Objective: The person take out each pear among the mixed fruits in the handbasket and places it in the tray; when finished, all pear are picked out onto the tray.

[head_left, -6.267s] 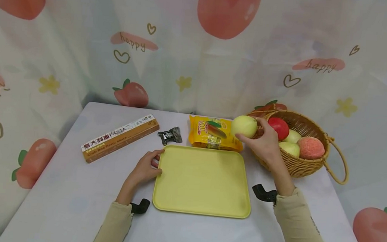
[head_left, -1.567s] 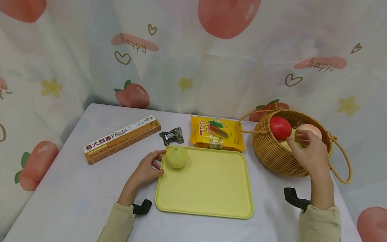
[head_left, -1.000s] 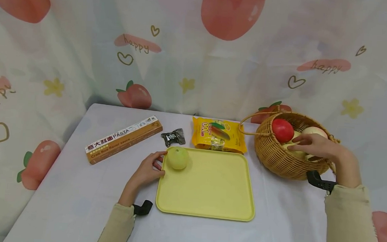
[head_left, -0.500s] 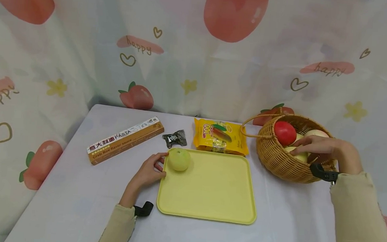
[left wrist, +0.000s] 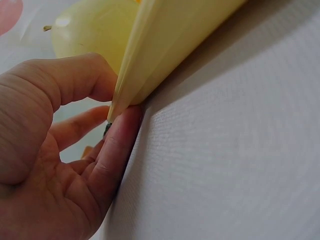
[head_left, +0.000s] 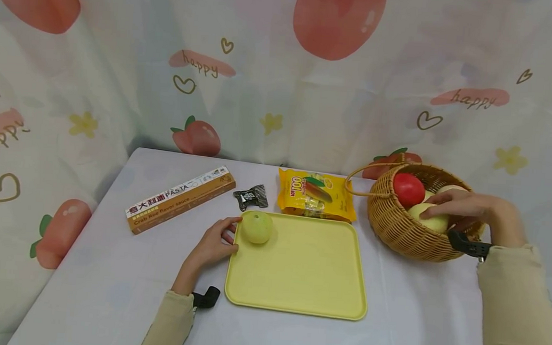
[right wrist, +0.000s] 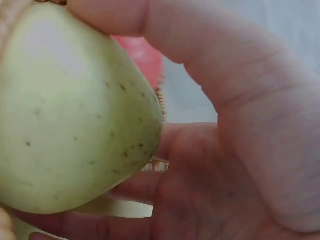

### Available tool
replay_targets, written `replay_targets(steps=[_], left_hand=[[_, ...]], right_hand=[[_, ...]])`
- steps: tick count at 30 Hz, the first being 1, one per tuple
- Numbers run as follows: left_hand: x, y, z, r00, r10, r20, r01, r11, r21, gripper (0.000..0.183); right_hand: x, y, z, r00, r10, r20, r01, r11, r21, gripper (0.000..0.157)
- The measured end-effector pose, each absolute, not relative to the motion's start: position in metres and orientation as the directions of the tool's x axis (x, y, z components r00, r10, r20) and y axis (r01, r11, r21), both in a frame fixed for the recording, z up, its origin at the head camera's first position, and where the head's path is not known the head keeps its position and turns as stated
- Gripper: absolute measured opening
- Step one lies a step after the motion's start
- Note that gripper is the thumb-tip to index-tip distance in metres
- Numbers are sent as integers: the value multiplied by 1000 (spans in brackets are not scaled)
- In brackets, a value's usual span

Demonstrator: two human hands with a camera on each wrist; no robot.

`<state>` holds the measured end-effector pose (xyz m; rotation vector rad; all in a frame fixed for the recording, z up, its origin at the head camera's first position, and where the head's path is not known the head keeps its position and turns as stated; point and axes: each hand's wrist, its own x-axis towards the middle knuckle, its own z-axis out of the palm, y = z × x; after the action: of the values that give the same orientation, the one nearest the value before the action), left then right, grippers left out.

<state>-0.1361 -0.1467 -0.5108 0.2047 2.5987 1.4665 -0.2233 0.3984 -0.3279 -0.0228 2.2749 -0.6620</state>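
Note:
My left hand (head_left: 214, 243) holds the left edge of the yellow tray (head_left: 298, 270). In the left wrist view the thumb lies at the tray's rim (left wrist: 131, 65) and a finger reaches under it. A green apple (head_left: 257, 227) with a short stem sits in the tray's far left corner. At the right, my right hand (head_left: 470, 207) reaches into the wicker basket (head_left: 394, 231) and grips another green apple (head_left: 429, 217). Dark specks dot this apple (right wrist: 80, 115) in the right wrist view, where thumb and fingers stand around it. A red fruit (head_left: 409, 191) lies beside it in the basket.
Behind the tray lie a yellow mango-print packet (head_left: 316, 194) and a small black-wrapped piece (head_left: 250, 197). A long pasta box (head_left: 180, 199) lies slanted at the left. The basket's handle (head_left: 363, 193) leans left over the packet's edge. A printed curtain (head_left: 243, 84) hangs behind the table.
The first apple went from my right hand to the tray's far left corner. My right hand returned to the basket and took hold of another apple. My left hand stayed on the tray.

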Motion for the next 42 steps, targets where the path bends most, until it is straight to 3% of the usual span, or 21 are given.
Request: replay_targets(steps=[10,22,32,42], left_hand=[[-136,-148,-509,-979,200,-39,66,493,868,68],[-137,-148,-506,-976,216,-27,84,489,868,69],[-137,-148,-509,-977,205,-53,57,498,865,69],[-137,-147,-511,-976,216,-39,75,494,866,68]], right_hand=[[-210,401,-300,-830,-263,-491,20,867,-498,68],[-195,378,-300,-965,-190,-183,-80,871,-485,60],[-185,327,-310,-975,-222,20,-188,771,-609,57],[-187,282,-337,-934,-353,58,-316,737,-598,58]])
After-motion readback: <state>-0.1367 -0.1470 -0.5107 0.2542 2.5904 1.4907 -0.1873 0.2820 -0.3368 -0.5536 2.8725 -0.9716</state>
